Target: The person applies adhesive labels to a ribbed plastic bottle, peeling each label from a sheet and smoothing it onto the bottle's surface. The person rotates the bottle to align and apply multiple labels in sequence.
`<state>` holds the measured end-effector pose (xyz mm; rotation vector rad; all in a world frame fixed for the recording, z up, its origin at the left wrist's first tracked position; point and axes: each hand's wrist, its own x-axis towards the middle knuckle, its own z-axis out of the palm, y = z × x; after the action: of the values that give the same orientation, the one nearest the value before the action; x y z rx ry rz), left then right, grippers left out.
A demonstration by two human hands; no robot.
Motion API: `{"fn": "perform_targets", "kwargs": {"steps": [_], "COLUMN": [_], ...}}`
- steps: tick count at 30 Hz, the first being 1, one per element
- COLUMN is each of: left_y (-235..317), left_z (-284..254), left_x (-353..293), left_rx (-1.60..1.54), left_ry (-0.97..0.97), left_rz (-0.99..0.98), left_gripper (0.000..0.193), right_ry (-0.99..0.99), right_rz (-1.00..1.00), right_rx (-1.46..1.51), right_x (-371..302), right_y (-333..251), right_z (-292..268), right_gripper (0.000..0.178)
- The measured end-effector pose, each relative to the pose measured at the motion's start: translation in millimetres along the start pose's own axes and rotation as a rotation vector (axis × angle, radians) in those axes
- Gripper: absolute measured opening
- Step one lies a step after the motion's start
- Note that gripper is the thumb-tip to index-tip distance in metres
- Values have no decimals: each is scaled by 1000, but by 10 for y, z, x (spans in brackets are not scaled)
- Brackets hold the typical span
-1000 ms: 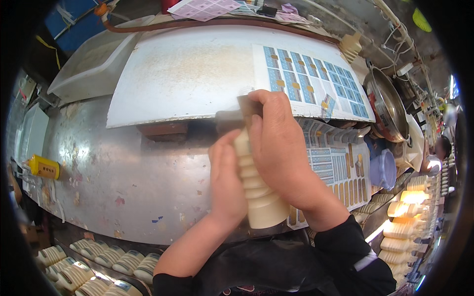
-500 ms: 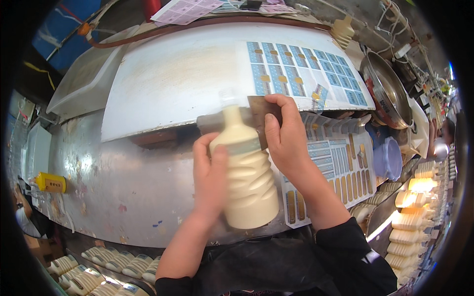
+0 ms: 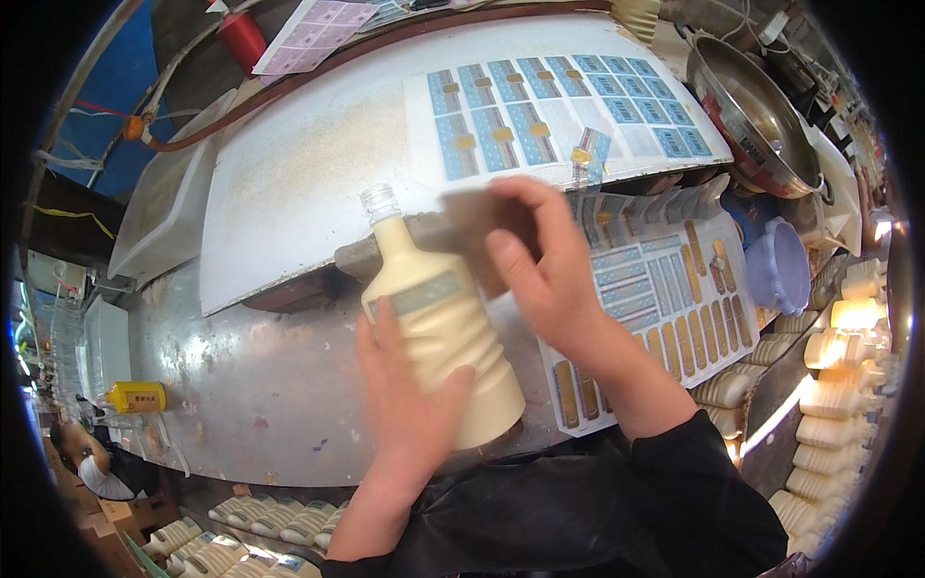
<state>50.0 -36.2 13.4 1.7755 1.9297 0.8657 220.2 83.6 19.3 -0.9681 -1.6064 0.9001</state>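
Bracing the cream bottle at a tilt over the metal desk, clear neck towards the white board, the left hand is spread on its ribbed body, fingers along one side, thumb across the front! Whether the base touches the desk, I cannot tell. Up on the shoulder sits a grey-blue strip, one left fingertip right by its lower edge.

And here's the right hand, half curled, thumb and fingers gripping a flat brown piece beside that shoulder; it's blurred, so contact is anyone's guess. This looks like pressing the strip smooth, and it calls for a firm left hold so the bottle doesn't roll under the stroke. Best keep that fingertip clear of the strip, lay the brown edge flat, start mid-strip and sweep outwards with light, even pressure, turning the bottle to follow its curve. Too hard, and a corner could lift or crease! Off to the right, the printed sheet lies well within reach.
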Motion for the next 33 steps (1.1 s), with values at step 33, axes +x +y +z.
{"fn": "perform_targets", "kwargs": {"steps": [33], "left_y": [-355], "left_z": [162], "left_x": [-103], "left_rx": [-127], "left_ry": [2], "left_rz": [-31], "left_gripper": [78], "right_ry": [-242], "right_rz": [-730], "right_rx": [-568], "right_x": [-315], "right_y": [-660], "right_z": [772], "right_gripper": [15]}}
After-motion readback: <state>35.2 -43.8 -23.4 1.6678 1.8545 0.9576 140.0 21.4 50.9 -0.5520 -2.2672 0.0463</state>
